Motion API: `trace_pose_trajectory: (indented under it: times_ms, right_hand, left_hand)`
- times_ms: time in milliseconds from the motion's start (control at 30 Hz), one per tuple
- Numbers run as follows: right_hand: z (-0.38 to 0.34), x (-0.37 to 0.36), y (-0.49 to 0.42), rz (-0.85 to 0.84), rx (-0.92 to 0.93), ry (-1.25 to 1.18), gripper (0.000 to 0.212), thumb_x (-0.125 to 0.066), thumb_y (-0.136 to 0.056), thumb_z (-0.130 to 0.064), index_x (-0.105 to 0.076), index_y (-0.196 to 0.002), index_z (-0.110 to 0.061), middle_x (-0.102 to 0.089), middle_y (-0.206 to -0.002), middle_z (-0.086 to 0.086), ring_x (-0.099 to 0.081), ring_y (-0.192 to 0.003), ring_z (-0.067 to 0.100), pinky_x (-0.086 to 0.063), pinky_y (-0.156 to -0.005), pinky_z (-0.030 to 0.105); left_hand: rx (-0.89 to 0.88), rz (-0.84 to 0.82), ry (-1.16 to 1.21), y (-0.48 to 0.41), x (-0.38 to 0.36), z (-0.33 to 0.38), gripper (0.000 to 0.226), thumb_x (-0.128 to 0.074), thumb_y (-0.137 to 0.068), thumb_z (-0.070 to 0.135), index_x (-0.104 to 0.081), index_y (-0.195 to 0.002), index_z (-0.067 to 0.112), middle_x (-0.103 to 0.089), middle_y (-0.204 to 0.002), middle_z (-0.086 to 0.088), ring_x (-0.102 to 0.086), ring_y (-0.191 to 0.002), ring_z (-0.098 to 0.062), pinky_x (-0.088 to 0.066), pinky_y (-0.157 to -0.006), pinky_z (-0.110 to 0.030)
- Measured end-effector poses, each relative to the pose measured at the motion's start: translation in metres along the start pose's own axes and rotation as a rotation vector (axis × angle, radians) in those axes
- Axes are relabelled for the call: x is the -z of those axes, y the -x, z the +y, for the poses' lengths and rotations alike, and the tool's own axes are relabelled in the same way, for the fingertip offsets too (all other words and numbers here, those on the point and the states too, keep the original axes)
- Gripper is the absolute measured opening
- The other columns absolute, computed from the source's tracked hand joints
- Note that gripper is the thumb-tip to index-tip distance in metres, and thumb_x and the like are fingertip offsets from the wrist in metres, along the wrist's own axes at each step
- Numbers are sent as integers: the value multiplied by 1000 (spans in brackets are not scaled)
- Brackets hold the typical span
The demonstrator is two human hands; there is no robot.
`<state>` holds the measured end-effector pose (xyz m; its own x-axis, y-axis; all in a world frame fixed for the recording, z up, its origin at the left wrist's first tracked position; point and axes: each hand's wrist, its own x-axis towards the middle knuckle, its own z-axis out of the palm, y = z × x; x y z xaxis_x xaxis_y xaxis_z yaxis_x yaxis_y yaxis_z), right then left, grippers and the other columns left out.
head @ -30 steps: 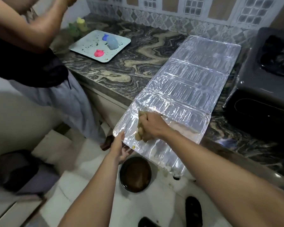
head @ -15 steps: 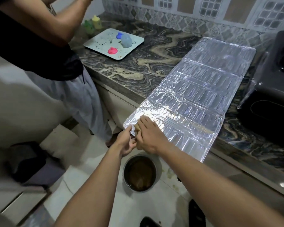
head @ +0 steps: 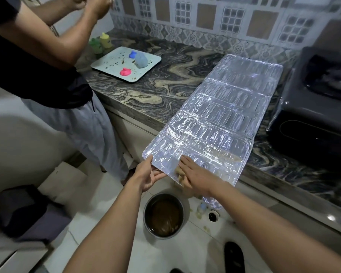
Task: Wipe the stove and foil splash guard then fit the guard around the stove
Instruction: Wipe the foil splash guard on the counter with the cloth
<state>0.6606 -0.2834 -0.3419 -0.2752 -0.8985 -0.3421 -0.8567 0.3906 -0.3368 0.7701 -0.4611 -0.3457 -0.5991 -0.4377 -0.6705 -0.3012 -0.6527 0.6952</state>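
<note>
The ribbed foil splash guard [head: 228, 107] lies flat across the marbled counter [head: 165, 79], its near end hanging past the counter's front edge. My left hand [head: 149, 174] grips the guard's near left corner, thumb on top. My right hand [head: 195, 173] presses a tan cloth [head: 180, 173] flat on the guard's near edge; the cloth is mostly hidden under my fingers. A brownish smear [head: 224, 154] streaks the foil to the right of that hand. The dark stove [head: 311, 115] stands on the counter at the right, beside the guard.
Another person [head: 47, 75] stands at the left against the counter, hands raised. A pale tray [head: 110, 67] with small coloured objects sits behind on the counter. On the floor below my hands stands a metal bowl of brown water [head: 163, 214]. A dark sandal [head: 233, 257] lies on the tiles.
My right hand slid the cloth left, then back right along the guard's near edge. My left hand keeps its grip on the near left corner. The other person's arms rose.
</note>
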Motion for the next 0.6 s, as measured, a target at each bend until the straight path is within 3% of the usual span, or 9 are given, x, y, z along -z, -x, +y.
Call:
trace_pose_trajectory:
  times_ms: [133,200,333,433,500,533,600]
  right_hand:
    - [11,-4,19,1,-35,-10,63,-27,-109,-29,2,-161,-9,13,-167,3,14,-153,16,5,-118,26]
    - [17,-5,26,-3,-63,-21,62,-28,-109,-26,1,-161,-9,13,-167,2,14,-153,15,-3,-124,31]
    - [31,-1,45,-20,-121,-11,62,-31,-108,-24,-1,-161,-11,12,-168,0,11,-154,15,-20,-120,32]
    - [41,7,58,-27,-160,-10,56,-42,-106,-21,-26,-158,-11,-16,-167,4,-16,-153,21,-24,-120,33]
    - [45,12,60,5,-186,-45,37,-50,-102,-23,-51,-138,-16,-54,-142,5,-57,-126,27,-47,-105,39]
    - [42,17,61,68,-188,-120,27,-48,-103,-27,-57,-127,-19,-64,-126,4,-67,-107,24,-54,-96,41]
    - [30,33,53,253,-194,-263,30,-37,-107,-36,-60,-118,-18,-68,-111,3,-67,-91,19,-55,-93,42]
  left_hand:
    - [6,-7,-22,4,-3,0,42,-36,-106,35,-45,-141,13,-66,-122,-16,-69,-101,-34,-61,-77,-45]
    - [5,-4,-24,6,-4,0,42,-36,-106,36,-44,-142,15,-66,-122,-16,-69,-99,-34,-62,-77,-46]
    - [2,12,-41,9,-6,1,43,-38,-106,36,-44,-143,15,-65,-128,-17,-68,-104,-35,-59,-80,-48]
    - [1,26,-54,12,-9,0,43,-37,-106,37,-45,-143,15,-65,-127,-17,-68,-105,-35,-59,-79,-47]
    - [-4,35,-59,13,-9,-1,42,-37,-106,37,-46,-140,16,-66,-125,-16,-69,-103,-33,-59,-76,-45]
    - [-7,40,-52,13,-9,-3,40,-37,-106,37,-47,-138,16,-67,-123,-14,-69,-102,-32,-59,-74,-44]
    - [-18,45,-46,15,-9,-3,37,-40,-105,35,-51,-133,14,-70,-116,-13,-69,-100,-30,-61,-68,-42]
